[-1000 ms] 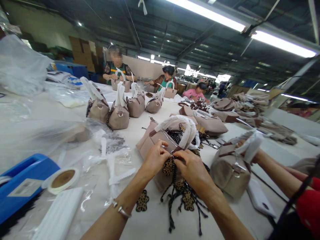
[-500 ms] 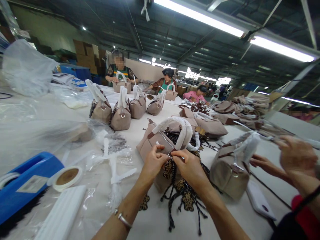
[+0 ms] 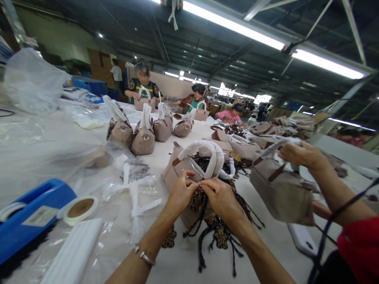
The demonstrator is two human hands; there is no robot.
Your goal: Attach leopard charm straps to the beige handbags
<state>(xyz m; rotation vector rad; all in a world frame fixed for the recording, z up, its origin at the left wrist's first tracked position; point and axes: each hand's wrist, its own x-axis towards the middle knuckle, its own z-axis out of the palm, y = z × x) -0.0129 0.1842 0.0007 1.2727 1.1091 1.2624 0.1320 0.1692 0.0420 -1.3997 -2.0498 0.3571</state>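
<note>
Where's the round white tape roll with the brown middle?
The roll lies at the head view's lower left, just right of the big blue plastic dispenser.

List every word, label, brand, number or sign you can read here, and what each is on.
None can be read.
White label on the blue plastic tool: print too blurred to read.
Blue-and-white packet at the back left: any print too small to read.

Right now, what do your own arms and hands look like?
My left hand and right hand wear no gloves, and no sleeves show on either arm. A shiny silver bracelet, open with a gap between its ends, goes around the left wrist. The right wrist wears nothing.
</note>
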